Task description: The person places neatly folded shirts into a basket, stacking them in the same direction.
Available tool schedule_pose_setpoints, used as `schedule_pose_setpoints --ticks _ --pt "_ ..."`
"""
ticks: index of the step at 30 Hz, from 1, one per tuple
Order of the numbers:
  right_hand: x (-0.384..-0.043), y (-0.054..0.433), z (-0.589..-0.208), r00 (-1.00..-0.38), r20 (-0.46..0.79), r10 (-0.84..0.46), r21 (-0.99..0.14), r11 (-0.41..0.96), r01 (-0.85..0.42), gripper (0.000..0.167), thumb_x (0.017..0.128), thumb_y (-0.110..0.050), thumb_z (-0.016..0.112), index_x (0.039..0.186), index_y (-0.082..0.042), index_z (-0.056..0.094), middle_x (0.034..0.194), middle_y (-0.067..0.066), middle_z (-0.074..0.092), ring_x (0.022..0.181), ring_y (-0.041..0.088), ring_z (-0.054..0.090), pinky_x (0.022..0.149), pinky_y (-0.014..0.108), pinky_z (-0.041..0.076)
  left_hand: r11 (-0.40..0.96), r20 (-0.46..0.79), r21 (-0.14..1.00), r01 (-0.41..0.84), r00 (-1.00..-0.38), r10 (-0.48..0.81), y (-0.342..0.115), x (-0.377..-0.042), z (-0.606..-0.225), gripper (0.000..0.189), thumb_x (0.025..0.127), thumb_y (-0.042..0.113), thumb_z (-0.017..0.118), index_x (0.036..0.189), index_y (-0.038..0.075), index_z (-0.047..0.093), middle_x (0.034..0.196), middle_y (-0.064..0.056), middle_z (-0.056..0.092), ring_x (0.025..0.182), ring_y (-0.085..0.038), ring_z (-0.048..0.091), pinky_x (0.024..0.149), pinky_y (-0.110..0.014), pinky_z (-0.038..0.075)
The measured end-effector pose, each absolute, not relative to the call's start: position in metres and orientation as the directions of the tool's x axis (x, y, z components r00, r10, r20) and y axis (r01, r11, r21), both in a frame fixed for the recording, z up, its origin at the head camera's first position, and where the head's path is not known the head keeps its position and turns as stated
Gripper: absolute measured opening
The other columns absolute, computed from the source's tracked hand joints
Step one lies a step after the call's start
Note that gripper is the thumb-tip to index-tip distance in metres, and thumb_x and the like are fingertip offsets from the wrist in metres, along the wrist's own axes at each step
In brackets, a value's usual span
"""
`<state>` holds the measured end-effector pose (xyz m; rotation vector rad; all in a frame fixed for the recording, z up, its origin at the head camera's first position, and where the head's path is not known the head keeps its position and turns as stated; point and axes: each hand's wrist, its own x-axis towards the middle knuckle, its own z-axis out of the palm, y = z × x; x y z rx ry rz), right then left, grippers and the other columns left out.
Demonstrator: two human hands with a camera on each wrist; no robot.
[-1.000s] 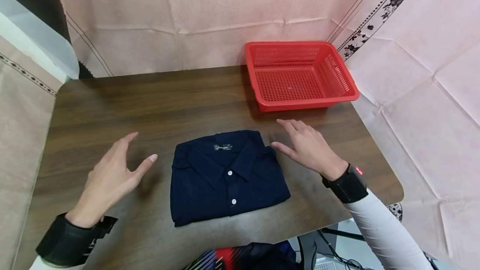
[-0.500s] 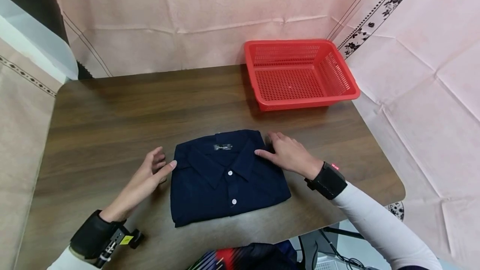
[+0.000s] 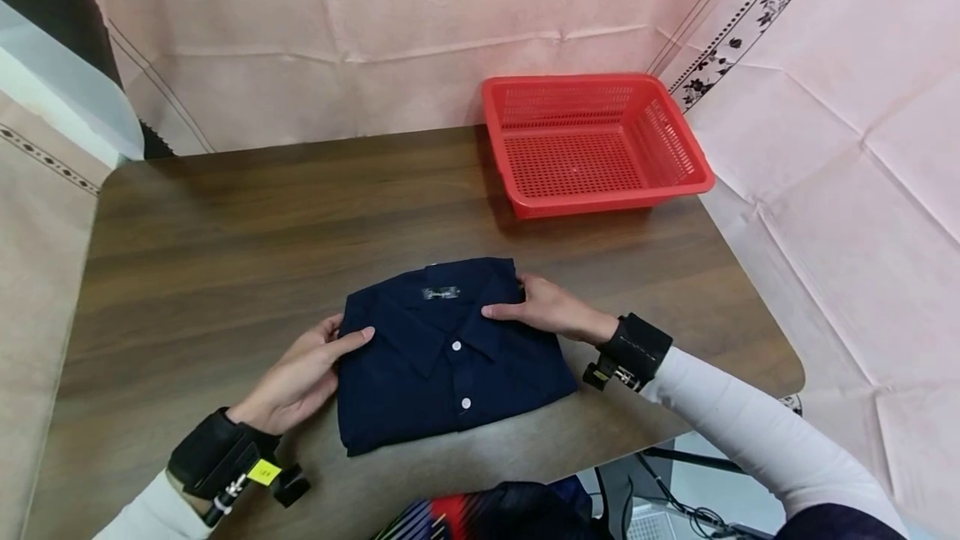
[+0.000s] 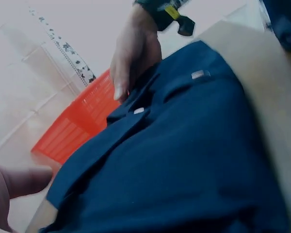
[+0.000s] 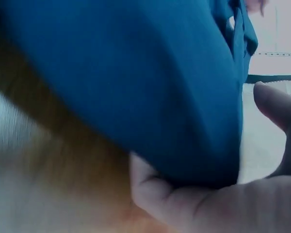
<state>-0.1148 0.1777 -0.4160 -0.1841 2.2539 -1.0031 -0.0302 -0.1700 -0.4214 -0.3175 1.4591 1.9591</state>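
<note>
A folded navy button-up shirt lies collar away from me on the brown table, white buttons down its front. My left hand holds its left edge, thumb over the cloth and fingers at the side. In the left wrist view only that thumb shows; the fingers are hidden. At the upper right edge my right hand grips the shirt, thumb on top near the collar. The right wrist view shows fingers tucked under the shirt's edge.
A red plastic basket stands at the table's back right, beyond the shirt. Pale patterned cloth hangs behind and to the right. Dark clothing with a red stripe shows at the near edge, cables below right.
Both hands have moved inward from either side of the shirt to its edges. Their thumbs have come over the cloth. The shirt and basket have stayed in place.
</note>
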Motion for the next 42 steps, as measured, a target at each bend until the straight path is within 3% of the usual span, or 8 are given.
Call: schedule_pose_setpoints --ticks 5,10,13,17,23,31,38,42 --pt "-0.114 0.168 -0.419 -0.711 -0.540 -0.450 -0.795 0.550 0.256 0.062 0.095 -0.030 0.082 0.144 -0.005 0.054 0.131 0.008 0.070 0.119 0.020 0.066 0.108 0.042 0.052 -0.221 -0.559 0.708 -0.671 -0.724 0.404 -0.171 -0.028 -0.426 0.069 0.109 0.021 0.063 0.163 0.003 0.023 0.161 -0.011 0.045 0.136 -0.016 0.057 0.108 -0.032 0.053" --pt "-0.111 0.165 -0.417 -0.670 -0.572 -0.473 -0.793 0.528 0.305 0.043 0.096 -0.020 0.081 0.129 -0.001 0.062 0.115 0.008 0.074 0.102 0.017 0.070 0.092 0.033 0.058 -0.272 -0.573 0.654 -0.706 -0.696 0.432 -0.170 -0.025 -0.432 0.048 0.109 0.017 0.063 0.151 0.007 0.043 0.136 -0.002 0.068 0.121 -0.017 0.069 0.103 -0.036 0.058" --pt "-0.111 0.167 -0.410 -0.677 -0.553 -0.486 -0.806 0.518 0.287 0.037 0.098 -0.018 0.078 0.128 -0.002 0.063 0.112 0.009 0.076 0.100 0.017 0.072 0.090 0.032 0.059 -0.261 -0.562 0.681 -0.684 -0.717 0.413 -0.167 -0.027 -0.433 0.047 0.109 0.021 0.063 0.151 0.012 0.044 0.136 0.000 0.068 0.122 -0.016 0.068 0.102 -0.035 0.057" --pt "-0.116 0.172 -0.396 -0.696 -0.519 -0.496 -0.827 0.495 0.264 0.033 0.102 -0.016 0.074 0.129 -0.003 0.062 0.111 0.010 0.077 0.099 0.019 0.075 0.089 0.035 0.061 -0.240 -0.535 0.735 -0.634 -0.760 0.369 -0.159 -0.034 -0.426 0.059 0.109 0.028 0.064 0.158 0.016 0.034 0.148 -0.002 0.059 0.126 -0.015 0.064 0.104 -0.036 0.056" --pt "-0.136 0.189 -0.360 -0.764 -0.448 -0.465 -0.847 0.493 0.196 0.028 0.102 -0.014 0.073 0.126 -0.003 0.066 0.112 0.009 0.076 0.098 0.019 0.075 0.088 0.035 0.061 -0.202 -0.446 0.820 -0.536 -0.819 0.363 -0.140 -0.061 -0.403 0.064 0.110 0.032 0.061 0.163 0.017 0.030 0.159 -0.008 0.049 0.133 -0.018 0.061 0.106 -0.036 0.055" --pt "-0.173 0.221 -0.301 -0.876 -0.364 -0.317 -0.772 0.628 0.094 0.035 0.100 -0.028 0.077 0.127 -0.007 0.069 0.108 0.006 0.076 0.095 0.019 0.069 0.086 0.029 0.056 -0.220 -0.321 0.883 -0.414 -0.875 0.362 -0.102 -0.118 -0.357 0.052 0.111 0.027 0.058 0.159 0.020 0.038 0.155 -0.004 0.053 0.137 -0.021 0.055 0.108 -0.035 0.053" --pt "-0.203 0.248 -0.264 -0.915 -0.350 -0.203 -0.715 0.689 0.121 0.044 0.098 -0.038 0.078 0.126 -0.006 0.064 0.095 -0.001 0.076 0.083 0.016 0.074 0.076 0.025 0.060 -0.258 -0.229 0.910 -0.324 -0.913 0.337 -0.063 -0.165 -0.327 0.049 0.110 0.020 0.060 0.156 0.015 0.042 0.151 -0.003 0.056 0.134 -0.022 0.057 0.115 -0.042 0.047" --pt "-0.221 0.259 -0.251 -0.933 -0.332 -0.141 -0.689 0.712 0.138 0.049 0.097 -0.041 0.079 0.127 -0.007 0.062 0.098 -0.006 0.072 0.084 0.013 0.070 0.076 0.024 0.059 -0.221 -0.220 0.929 -0.297 -0.924 0.314 -0.044 -0.192 -0.313 0.051 0.109 0.020 0.062 0.156 0.014 0.042 0.152 -0.002 0.054 0.136 -0.020 0.055 0.117 -0.039 0.045"
